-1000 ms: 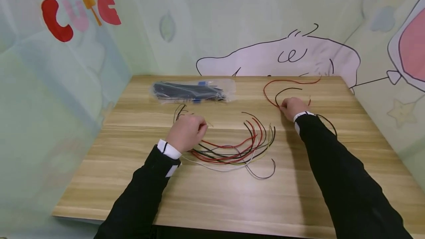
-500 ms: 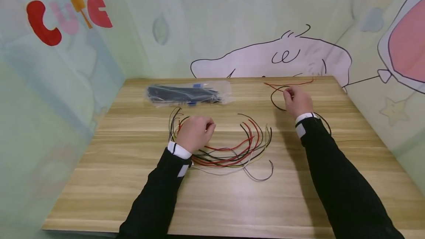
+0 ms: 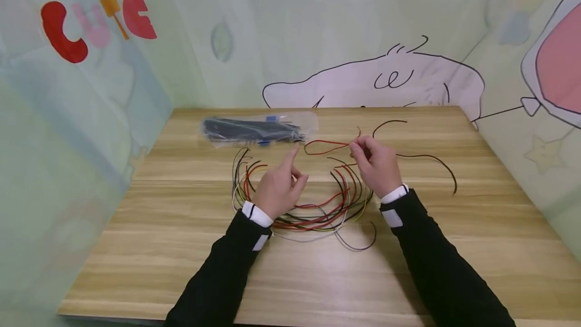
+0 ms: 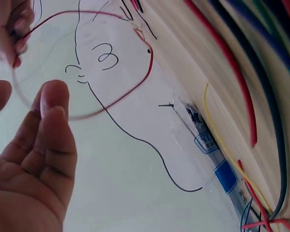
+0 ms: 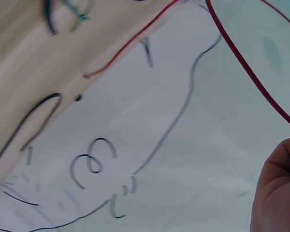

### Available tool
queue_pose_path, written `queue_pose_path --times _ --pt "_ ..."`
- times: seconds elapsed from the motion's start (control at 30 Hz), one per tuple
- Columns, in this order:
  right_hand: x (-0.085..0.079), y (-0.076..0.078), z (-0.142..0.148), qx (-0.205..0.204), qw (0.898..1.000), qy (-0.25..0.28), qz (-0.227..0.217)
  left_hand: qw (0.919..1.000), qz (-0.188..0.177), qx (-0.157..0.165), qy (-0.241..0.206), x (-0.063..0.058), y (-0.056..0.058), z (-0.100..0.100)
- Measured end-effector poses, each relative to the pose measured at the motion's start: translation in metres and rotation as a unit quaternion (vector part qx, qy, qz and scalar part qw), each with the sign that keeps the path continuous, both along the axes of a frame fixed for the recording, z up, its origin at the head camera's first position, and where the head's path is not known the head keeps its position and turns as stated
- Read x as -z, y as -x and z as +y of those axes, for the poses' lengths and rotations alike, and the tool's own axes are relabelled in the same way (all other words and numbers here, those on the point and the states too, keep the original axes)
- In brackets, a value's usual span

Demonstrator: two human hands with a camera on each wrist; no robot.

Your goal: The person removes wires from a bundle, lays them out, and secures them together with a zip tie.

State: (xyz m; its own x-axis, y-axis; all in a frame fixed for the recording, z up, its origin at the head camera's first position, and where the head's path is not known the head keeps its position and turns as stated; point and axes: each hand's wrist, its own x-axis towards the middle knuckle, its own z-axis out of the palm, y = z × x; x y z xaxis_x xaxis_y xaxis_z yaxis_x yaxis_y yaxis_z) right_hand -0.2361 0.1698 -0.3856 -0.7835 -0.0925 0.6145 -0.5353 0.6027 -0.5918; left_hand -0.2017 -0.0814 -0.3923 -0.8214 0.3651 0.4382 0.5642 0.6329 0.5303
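Note:
My right hand (image 3: pixel 375 165) pinches a thin red wire (image 4: pixel 151 63) between thumb and fingertips, raised over the table's middle right. The wire bends into a loop to the left of that hand; in the right wrist view a stretch of the red wire (image 5: pixel 253 76) leads down to the thumb. My left hand (image 3: pixel 278 188) holds nothing. Its index finger points forward and its thumb stands apart, with the fingertips close to the loop. Under and around the left hand lies a curved bundle of red, black, yellow and white wires (image 3: pixel 313 227), partly hidden by it.
A clear plastic bag (image 3: pixel 251 130) of dark, thin strips lies at the back left. Beyond the right hand, a black wire (image 3: pixel 433 157) curves on the wooden table (image 3: pixel 136 246). One purplish-grey wire (image 3: pixel 358 249) loops out in front of the bundle. A printed curtain (image 3: pixel 190 39) hangs behind.
My right hand has lifted the red wire from the back right and brought it leftward and nearer. My left hand has shifted slightly right, and its index finger has straightened. The black wire stayed behind.

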Motion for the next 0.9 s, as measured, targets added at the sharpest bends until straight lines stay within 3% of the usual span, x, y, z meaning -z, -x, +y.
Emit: queue_pose_path --times 0.17,0.33,0.47,0.6,0.9 --pt "0.0 -0.016 -0.016 -0.069 0.993 -0.028 0.091 0.9997 0.0 0.021 -0.014 0.005 -0.002 0.0" --pt "0.009 -0.024 -0.019 -0.117 0.976 -0.07 0.173 0.9972 0.064 0.017 -0.035 0.006 -0.004 -0.006" --pt "0.016 -0.028 -0.02 -0.127 0.965 -0.098 0.206 0.9889 0.138 0.026 -0.049 0.006 -0.007 -0.009" --pt "0.018 -0.032 -0.023 -0.132 0.956 -0.123 0.23 0.9782 0.19 0.057 -0.061 0.006 -0.01 -0.006" --pt "0.017 -0.04 -0.036 -0.153 0.927 -0.207 0.273 0.971 0.213 0.104 -0.033 0.006 -0.017 0.005"
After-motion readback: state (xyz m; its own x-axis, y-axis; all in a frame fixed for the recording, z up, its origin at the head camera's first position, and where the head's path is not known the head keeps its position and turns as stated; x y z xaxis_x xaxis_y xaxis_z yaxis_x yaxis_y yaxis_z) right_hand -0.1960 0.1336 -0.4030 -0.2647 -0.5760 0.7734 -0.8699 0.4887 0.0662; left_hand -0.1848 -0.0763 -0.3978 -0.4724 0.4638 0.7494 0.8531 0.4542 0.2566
